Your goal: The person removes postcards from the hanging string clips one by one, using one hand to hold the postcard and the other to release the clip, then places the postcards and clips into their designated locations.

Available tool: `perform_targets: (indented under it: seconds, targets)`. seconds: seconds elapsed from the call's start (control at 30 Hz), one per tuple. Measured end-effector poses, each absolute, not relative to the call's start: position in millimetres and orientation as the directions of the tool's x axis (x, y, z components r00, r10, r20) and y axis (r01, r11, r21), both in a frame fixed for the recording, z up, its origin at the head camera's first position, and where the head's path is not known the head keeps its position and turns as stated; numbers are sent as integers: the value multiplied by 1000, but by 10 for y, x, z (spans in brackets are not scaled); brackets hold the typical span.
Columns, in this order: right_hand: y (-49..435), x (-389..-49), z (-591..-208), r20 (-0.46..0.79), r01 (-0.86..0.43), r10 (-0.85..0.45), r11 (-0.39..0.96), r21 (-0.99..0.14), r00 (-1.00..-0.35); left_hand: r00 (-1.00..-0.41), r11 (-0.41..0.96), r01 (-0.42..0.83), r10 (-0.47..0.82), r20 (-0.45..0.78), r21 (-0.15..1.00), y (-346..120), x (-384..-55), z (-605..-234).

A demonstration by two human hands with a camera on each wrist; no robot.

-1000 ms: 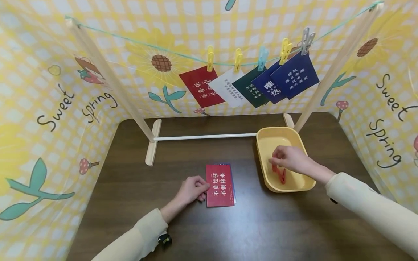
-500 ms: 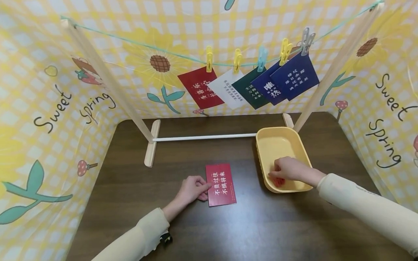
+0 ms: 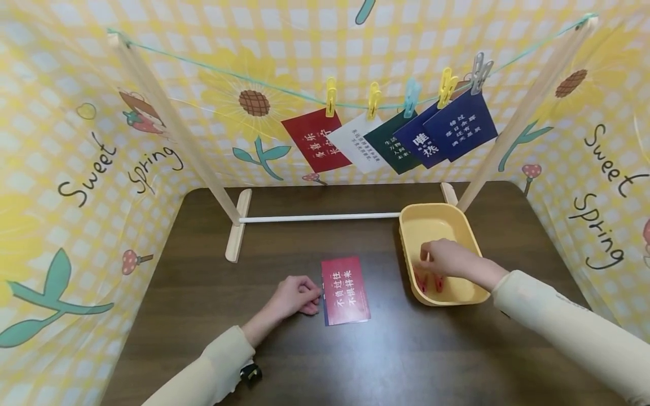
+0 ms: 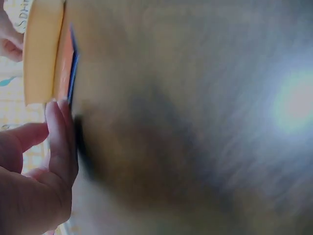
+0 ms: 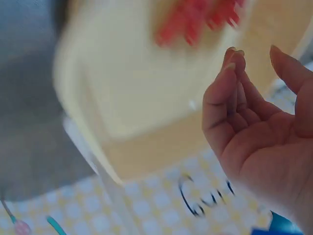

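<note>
A red card with white characters lies on the table, and a dark blue edge of another card shows beneath it on the left. My left hand rests close to that edge; in the left wrist view its fingers are fairly straight and the thumb stands apart from them. My right hand is inside the yellow basket, above red clothespins. The right wrist view shows the thumb and fingers of the right hand spread apart with nothing between them, near blurred red clothespins.
Behind, a green cord runs between two wooden posts. Several cards hang from it by clothespins, among them a red card and a dark blue card. A white rod joins the stand's feet.
My left hand has come off the card's left edge, and the blue edge now shows there. The right hand dipped onto the red clothespins, then lifted slightly, leaving them visible in the basket.
</note>
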State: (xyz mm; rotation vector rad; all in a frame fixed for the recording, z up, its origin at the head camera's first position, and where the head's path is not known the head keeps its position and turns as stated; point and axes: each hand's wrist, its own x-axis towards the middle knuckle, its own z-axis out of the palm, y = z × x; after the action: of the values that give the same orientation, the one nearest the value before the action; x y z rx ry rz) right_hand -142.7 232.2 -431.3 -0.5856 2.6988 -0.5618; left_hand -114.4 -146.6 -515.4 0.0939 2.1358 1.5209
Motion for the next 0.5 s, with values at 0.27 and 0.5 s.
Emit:
perform_targets:
  seconds: [0.27, 0.5]
  targets:
    - [2071, -1773, -3550, 100, -448, -441, 833, -326, -892, -939, 387, -106, 265, -220, 916, -1408, -1455, -4892]
    - [1762, -1990, -2699, 407, -718, -603, 650, -249, -686, -981, 218, 40, 193, -3, 975, -1344, -1842, -4615]
